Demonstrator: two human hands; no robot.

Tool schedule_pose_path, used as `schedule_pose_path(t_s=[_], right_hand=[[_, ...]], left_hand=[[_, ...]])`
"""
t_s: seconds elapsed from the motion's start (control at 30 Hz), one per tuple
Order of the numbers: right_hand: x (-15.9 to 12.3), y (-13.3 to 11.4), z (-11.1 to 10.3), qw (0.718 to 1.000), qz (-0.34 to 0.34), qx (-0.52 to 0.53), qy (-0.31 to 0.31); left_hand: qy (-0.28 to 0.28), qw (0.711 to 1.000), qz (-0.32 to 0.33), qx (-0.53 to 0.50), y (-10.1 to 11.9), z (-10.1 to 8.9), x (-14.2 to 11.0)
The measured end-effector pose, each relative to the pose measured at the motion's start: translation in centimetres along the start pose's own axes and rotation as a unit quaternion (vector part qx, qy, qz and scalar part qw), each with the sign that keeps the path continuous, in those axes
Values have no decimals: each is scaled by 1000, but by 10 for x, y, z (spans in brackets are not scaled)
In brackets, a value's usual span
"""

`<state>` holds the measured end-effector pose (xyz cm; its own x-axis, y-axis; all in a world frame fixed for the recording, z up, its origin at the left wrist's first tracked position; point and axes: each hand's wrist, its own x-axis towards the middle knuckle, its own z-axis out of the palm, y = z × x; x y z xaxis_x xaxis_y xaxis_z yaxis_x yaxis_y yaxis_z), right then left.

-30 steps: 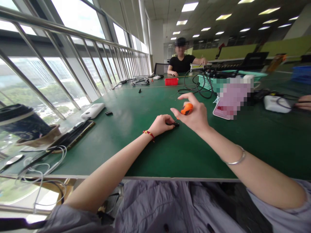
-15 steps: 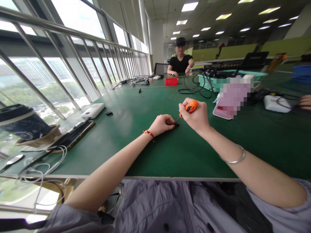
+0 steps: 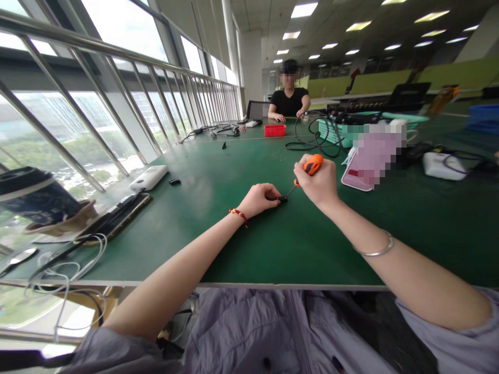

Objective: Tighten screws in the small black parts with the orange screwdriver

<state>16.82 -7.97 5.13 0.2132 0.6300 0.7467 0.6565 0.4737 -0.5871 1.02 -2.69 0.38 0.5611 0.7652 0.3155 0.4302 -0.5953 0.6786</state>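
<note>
My right hand (image 3: 318, 179) is wrapped round the orange and black handle of a screwdriver (image 3: 313, 164). Its thin shaft slants down to the left, and the tip meets or nearly meets a small black part (image 3: 283, 199) on the green table (image 3: 249, 254). From the left, the fingers of my left hand (image 3: 260, 200) pinch that part against the tabletop. Those fingers hide some of it, so its exact kind does not show.
Left of my hands are a small black piece (image 3: 174, 182), a white device (image 3: 148, 178), a phone (image 3: 117, 218) and a paper cup (image 3: 37, 197). A pink-cased phone (image 3: 360, 166) leans by a teal basket (image 3: 329, 133). A red box (image 3: 275, 131) stands before a person (image 3: 290, 104).
My right hand has shifted slightly right and up with the screwdriver, and more of the shaft shows. My left hand stays on the black part. The far person's hand has moved a little.
</note>
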Motion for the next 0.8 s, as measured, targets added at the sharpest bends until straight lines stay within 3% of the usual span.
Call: schedule_pose_path(t_s=[0.3,0.63,0.8], right_hand=[[2,1,-1,999,27,-13,-13],[-1,-7,-6,996,3,-81,28],[-1,-4,-5,998,-29,-57,-2]], left_hand=[[-4,999,-10,-44,-2,0,0],[-4,999,-12,-41,-1,0,0],[-6,999,-6,-37,-2,0,1]])
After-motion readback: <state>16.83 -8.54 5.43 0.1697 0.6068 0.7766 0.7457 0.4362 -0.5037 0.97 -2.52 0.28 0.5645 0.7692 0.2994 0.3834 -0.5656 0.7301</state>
